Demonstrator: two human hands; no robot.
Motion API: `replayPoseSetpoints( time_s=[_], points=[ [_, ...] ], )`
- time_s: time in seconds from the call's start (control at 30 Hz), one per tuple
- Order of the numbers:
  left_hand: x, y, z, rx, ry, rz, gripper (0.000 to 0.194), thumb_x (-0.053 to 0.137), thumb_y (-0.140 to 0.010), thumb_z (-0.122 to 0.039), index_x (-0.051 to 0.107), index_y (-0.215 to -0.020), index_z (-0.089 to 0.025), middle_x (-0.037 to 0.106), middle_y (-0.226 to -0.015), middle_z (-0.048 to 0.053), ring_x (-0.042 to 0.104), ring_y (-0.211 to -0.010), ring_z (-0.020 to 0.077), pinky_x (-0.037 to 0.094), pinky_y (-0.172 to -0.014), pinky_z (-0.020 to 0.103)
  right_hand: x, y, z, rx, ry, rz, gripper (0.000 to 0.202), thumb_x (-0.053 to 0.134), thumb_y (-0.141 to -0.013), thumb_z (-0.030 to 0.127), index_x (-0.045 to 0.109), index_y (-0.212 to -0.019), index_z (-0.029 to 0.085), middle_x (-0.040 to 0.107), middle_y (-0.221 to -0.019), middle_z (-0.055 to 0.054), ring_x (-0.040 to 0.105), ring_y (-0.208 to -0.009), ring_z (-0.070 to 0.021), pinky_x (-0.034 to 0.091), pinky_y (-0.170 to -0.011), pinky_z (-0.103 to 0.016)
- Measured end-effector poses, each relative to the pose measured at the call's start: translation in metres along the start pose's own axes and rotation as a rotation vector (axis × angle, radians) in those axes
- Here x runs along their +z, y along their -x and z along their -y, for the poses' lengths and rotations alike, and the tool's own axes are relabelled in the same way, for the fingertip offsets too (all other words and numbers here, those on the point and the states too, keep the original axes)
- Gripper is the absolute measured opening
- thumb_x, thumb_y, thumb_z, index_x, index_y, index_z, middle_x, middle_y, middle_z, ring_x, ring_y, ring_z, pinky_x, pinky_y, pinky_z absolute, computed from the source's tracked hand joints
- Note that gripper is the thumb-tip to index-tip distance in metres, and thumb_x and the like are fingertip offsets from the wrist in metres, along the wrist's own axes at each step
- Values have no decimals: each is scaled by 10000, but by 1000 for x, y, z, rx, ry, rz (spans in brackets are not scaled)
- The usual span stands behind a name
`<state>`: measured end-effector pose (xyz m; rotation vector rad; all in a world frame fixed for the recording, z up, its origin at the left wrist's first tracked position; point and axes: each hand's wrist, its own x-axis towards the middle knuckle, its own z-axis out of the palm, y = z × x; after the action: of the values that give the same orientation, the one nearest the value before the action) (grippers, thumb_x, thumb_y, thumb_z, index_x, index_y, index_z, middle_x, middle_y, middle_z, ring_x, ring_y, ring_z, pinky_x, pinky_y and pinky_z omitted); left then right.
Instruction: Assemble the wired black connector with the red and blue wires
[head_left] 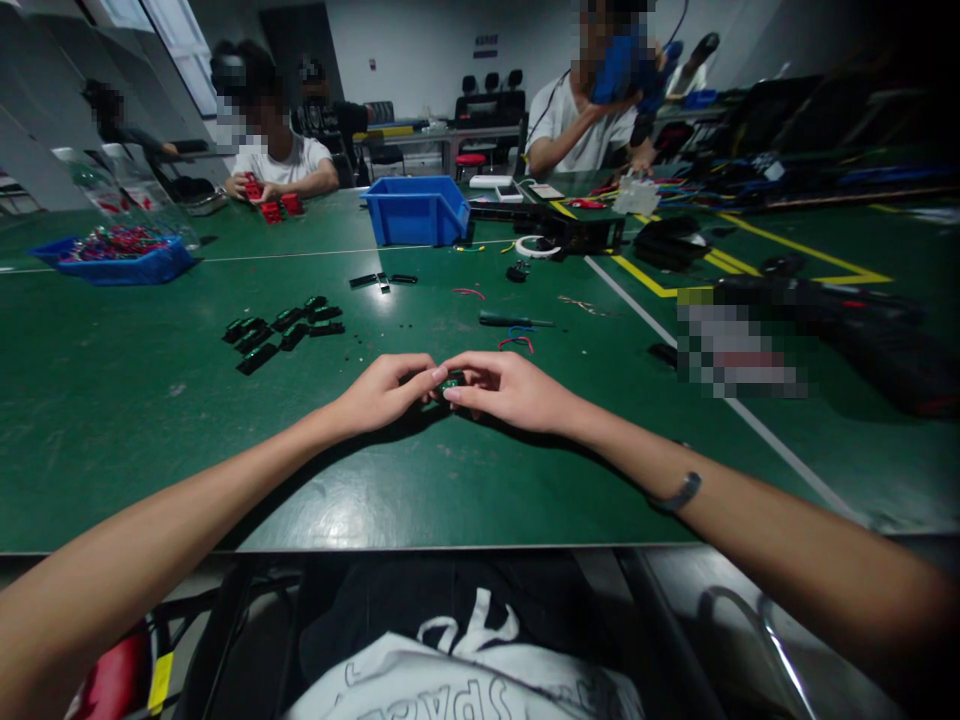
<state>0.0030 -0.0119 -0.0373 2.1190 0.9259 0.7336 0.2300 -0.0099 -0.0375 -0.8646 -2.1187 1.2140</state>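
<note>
Near the middle of the green table, my left hand [391,392] and my right hand [517,390] meet around a small green-and-black piece [451,382]. Fingertips of both hands are closed on it, and they hide most of its shape. A loose group of similar small black pieces with green faces [256,358] lies to the left, beyond my left hand. Just past my right hand are short red and blue wires [517,343] and a screwdriver with a dark green handle [499,319].
A blue bin [420,218] stands farther back, with black strips [382,281] before it. At left, a blue tray [127,268] holds red parts beside plastic bottles [139,190]. Black equipment [862,330] lies at right. Across the table, one person [281,165] holds red pieces; another person [559,125] sits farther right.
</note>
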Motion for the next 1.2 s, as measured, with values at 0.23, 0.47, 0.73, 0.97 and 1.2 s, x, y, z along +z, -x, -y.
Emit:
replayPoseSetpoints(
  time_s=[0.23,0.47,0.73,0.97,1.2],
  points=[
    [-1,1,1,-43,17,-3,488,422,-1022,-517,628,-804,-132,601,-725,12,547,-707,131,416,-678,239,-1,0,-2,-14,0,3,382,661,-915,403,674,-1215,166,590,-722,15,537,-660,-132,410,-602,-256],
    [-2,1,0,-17,58,26,404,492,-1003,-483,636,-842,-141,620,-762,7,575,-746,134,428,-740,250,0,1,0,0,-48,7,360,664,-913,397,660,-1186,162,614,-741,5,565,-665,-139,433,-617,-269],
    [-3,1,1,-4,71,37,356,519,-998,-446,627,-844,-143,612,-764,1,561,-745,131,415,-746,254,0,1,-1,-3,-53,3,366,671,-908,401,662,-1184,161,617,-731,9,580,-667,-139,440,-615,-266],
    [-3,1,-1,-4,65,39,370,500,-1009,-437,628,-832,-139,613,-762,1,563,-745,129,410,-748,253,0,1,-3,0,-39,16,370,661,-922,418,661,-1190,162,656,-742,-5,599,-658,-139,437,-611,-265],
    [-2,2,0,-16,76,41,395,476,-1022,-446,633,-837,-134,621,-771,6,575,-754,127,418,-747,246,0,1,-4,-11,-40,17,377,659,-925,427,665,-1190,159,662,-734,-6,606,-659,-140,439,-604,-256]
  ],
)
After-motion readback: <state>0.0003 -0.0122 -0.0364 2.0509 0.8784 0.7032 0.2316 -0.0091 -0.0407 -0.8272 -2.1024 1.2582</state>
